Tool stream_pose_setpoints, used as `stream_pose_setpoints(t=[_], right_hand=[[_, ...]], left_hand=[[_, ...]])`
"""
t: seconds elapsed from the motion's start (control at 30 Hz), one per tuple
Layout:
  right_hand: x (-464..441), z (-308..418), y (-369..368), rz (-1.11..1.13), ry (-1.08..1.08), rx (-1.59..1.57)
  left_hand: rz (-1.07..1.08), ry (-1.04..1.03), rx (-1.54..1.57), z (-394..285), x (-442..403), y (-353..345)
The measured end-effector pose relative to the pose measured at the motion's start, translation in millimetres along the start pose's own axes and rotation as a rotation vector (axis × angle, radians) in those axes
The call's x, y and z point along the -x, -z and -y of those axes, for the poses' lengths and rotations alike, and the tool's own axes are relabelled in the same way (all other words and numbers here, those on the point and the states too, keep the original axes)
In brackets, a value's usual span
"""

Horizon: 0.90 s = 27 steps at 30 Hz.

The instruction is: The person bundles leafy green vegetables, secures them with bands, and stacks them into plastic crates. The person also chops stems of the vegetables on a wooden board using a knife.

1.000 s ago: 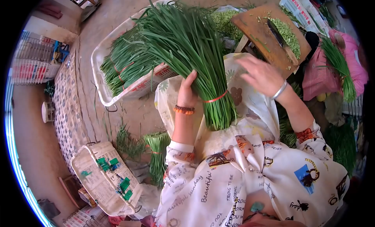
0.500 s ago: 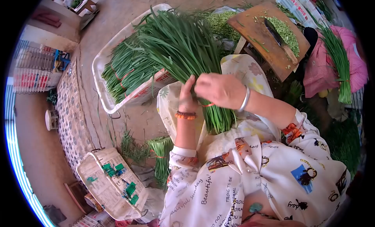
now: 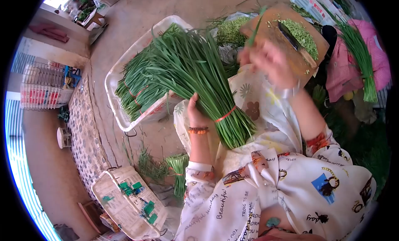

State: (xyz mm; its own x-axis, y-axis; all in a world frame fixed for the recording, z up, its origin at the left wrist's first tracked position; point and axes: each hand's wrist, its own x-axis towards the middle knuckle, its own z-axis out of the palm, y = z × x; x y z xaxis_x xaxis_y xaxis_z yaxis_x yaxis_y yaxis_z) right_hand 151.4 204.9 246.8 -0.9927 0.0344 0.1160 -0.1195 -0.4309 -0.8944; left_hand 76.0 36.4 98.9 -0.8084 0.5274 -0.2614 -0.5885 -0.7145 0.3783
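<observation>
My left hand (image 3: pixel 197 113) is wrapped round a thick bunch of garlic chives (image 3: pixel 210 85), which lies slanted over my lap. A red band (image 3: pixel 225 114) circles the bunch near its cut ends. Motion blurs my right hand (image 3: pixel 270 62), raised to the right of the bunch and close to the cutting board. From its fingers a chive blade (image 3: pixel 257 26) sticks up. Cloth with a flower pattern (image 3: pixel 253 89) covers my knees under the bunch.
Banded chives lie in a white basket (image 3: pixel 114 85) ahead. On the wooden board (image 3: pixel 305 68) are a knife (image 3: pixel 289 35) and chopped stems (image 3: pixel 301 35). A crate with green ties (image 3: pixel 124 199) stands front left, near a small bunch (image 3: pixel 178 170). More chives (image 3: pixel 357 54) rest on pink cloth (image 3: pixel 338 79).
My right hand has left the bunch and moved up and right, now with a chive blade in its fingers. The bunch has tilted, and its red band shows more fully.
</observation>
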Motion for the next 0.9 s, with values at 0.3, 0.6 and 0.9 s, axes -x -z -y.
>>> stream_pose_setpoints(t=[0.3,0.6,0.9], right_hand=[[5.5,-54.8,17.7,0.151,-0.292,1.07],[-10.0,-67.8,48.8,0.274,-0.402,-0.048],[7.4,-81.6,50.1,0.455,-0.457,-0.237]], left_hand=[[-0.09,-0.118,-0.315,-35.7,-12.8,-46.5],[0.258,-0.09,-0.646,-79.9,24.9,-86.4],[-0.018,0.07,-0.355,-26.6,2.8,-71.1]])
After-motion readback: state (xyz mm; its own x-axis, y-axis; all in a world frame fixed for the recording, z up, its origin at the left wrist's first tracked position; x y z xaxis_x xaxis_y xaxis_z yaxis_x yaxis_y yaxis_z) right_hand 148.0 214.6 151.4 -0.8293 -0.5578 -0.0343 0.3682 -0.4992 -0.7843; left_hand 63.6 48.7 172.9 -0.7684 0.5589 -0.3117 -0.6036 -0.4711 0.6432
